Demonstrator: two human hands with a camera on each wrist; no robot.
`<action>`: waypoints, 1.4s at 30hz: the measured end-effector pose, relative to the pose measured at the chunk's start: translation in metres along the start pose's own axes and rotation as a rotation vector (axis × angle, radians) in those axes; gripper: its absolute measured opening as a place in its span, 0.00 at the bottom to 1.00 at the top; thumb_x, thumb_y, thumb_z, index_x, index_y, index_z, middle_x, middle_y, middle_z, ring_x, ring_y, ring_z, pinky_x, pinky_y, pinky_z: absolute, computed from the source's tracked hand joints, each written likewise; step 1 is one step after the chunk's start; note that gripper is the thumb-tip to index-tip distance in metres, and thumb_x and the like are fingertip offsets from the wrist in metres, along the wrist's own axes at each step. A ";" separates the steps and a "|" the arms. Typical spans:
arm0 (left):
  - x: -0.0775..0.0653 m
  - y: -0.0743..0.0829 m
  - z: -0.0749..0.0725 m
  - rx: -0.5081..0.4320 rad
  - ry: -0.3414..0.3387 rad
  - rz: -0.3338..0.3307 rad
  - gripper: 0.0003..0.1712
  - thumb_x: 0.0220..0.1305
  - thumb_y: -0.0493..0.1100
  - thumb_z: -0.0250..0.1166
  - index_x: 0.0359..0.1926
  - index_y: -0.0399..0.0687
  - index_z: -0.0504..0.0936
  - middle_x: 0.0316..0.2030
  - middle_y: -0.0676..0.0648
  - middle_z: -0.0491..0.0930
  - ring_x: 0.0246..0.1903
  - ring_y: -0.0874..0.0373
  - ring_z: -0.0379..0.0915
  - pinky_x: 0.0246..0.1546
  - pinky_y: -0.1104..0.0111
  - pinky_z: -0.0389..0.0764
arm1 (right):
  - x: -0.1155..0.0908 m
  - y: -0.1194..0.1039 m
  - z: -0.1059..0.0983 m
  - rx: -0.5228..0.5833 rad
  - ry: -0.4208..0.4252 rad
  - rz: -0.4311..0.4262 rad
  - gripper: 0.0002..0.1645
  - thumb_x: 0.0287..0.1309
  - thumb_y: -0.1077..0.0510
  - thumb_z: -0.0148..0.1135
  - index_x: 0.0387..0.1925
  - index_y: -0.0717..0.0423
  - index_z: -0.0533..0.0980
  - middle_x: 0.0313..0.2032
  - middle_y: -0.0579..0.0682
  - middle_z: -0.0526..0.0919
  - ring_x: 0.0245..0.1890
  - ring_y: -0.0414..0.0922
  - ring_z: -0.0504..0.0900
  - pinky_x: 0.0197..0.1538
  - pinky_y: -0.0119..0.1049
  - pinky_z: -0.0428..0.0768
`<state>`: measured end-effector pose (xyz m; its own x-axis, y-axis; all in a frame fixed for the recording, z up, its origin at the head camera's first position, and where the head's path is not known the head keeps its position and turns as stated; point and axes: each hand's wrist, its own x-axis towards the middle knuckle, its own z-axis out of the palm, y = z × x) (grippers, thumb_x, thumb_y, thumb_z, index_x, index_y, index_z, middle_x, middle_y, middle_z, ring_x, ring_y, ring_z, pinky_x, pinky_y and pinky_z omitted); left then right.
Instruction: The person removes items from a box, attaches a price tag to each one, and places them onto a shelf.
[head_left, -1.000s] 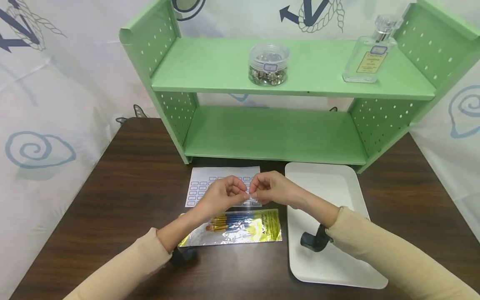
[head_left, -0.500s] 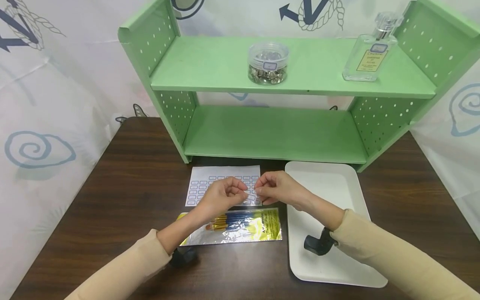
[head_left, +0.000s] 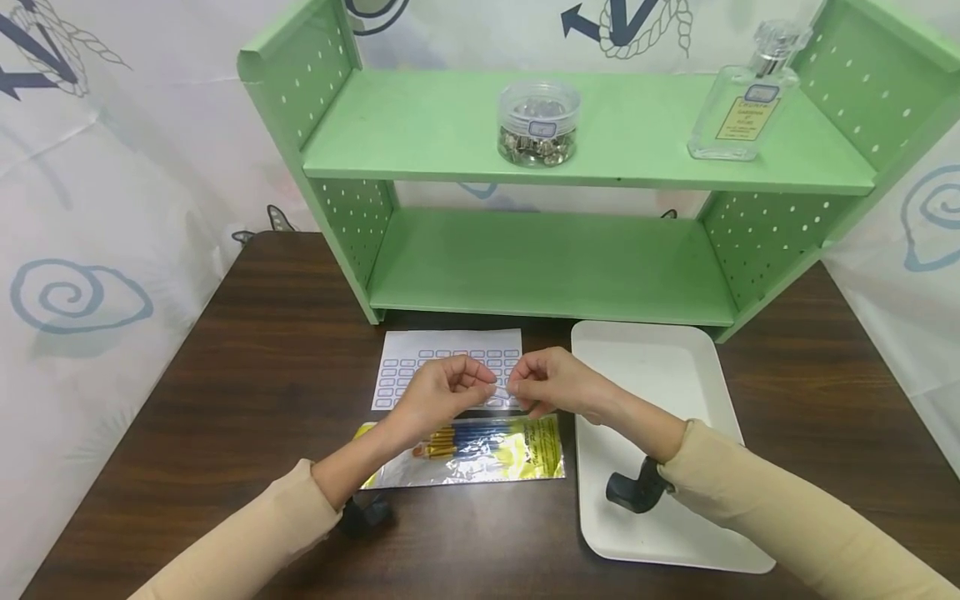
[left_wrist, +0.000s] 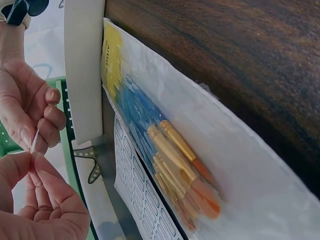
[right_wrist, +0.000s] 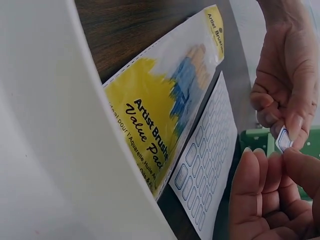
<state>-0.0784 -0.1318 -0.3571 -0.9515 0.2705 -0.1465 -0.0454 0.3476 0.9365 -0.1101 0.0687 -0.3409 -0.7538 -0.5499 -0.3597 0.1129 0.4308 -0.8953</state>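
A small white label sticker (right_wrist: 284, 140) with a blue border is held between the two hands, over the sheet of label stickers (head_left: 401, 342). My left hand (head_left: 446, 390) pinches one end of it between thumb and forefinger. At the other end, my right hand (head_left: 562, 382) has thumb and fingertip closed on its edge, the remaining fingers curled loosely. The left wrist view shows the sticker nearly edge-on as a thin white sliver. Just in front of the sheet lies a clear and yellow pack of paintbrushes (head_left: 480, 450), partly under the left forearm.
A white tray (head_left: 630, 533) lies on the right, beneath the right forearm. Behind stands a green two-tier shelf (head_left: 547, 258). Its upper tier bears a labelled clear jar (head_left: 538, 125) of small metal pieces and a labelled glass perfume bottle (head_left: 742, 112). Dark wooden tabletop (head_left: 202, 400) extends left.
The fingertips of both hands were closer together a second ago. My right hand has drawn slightly right, baring more of the sticker, then dipped a little. The left hand has stayed nearly still.
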 end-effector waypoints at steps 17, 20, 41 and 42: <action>0.001 -0.005 -0.003 0.174 -0.064 0.043 0.04 0.59 0.40 0.65 0.33 0.44 0.82 0.26 0.45 0.82 0.25 0.53 0.75 0.26 0.73 0.75 | 0.002 0.002 0.004 -0.113 -0.039 -0.069 0.05 0.59 0.65 0.57 0.32 0.65 0.76 0.21 0.50 0.74 0.22 0.41 0.73 0.31 0.35 0.82; 0.001 -0.006 -0.003 0.196 -0.083 0.026 0.05 0.59 0.41 0.65 0.32 0.44 0.82 0.25 0.47 0.81 0.25 0.57 0.74 0.27 0.72 0.75 | 0.003 0.003 0.006 -0.145 -0.039 -0.063 0.05 0.59 0.65 0.57 0.31 0.65 0.76 0.19 0.49 0.73 0.20 0.40 0.72 0.28 0.32 0.80; -0.006 -0.021 0.002 0.421 -0.146 0.021 0.03 0.52 0.38 0.68 0.25 0.45 0.84 0.17 0.54 0.79 0.18 0.66 0.68 0.22 0.74 0.70 | 0.011 0.011 0.029 -0.384 -0.043 -0.018 0.06 0.52 0.64 0.64 0.22 0.58 0.78 0.19 0.48 0.78 0.16 0.39 0.72 0.19 0.25 0.70; -0.006 -0.021 0.003 0.423 -0.147 0.021 0.02 0.52 0.38 0.68 0.25 0.45 0.84 0.17 0.54 0.79 0.18 0.66 0.68 0.22 0.74 0.70 | 0.012 0.011 0.030 -0.387 -0.041 -0.017 0.06 0.52 0.64 0.64 0.22 0.58 0.77 0.19 0.48 0.78 0.16 0.39 0.72 0.20 0.25 0.70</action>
<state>-0.0706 -0.1385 -0.3768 -0.8962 0.3953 -0.2015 0.1305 0.6689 0.7318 -0.0980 0.0454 -0.3628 -0.7258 -0.5841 -0.3634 -0.1580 0.6556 -0.7384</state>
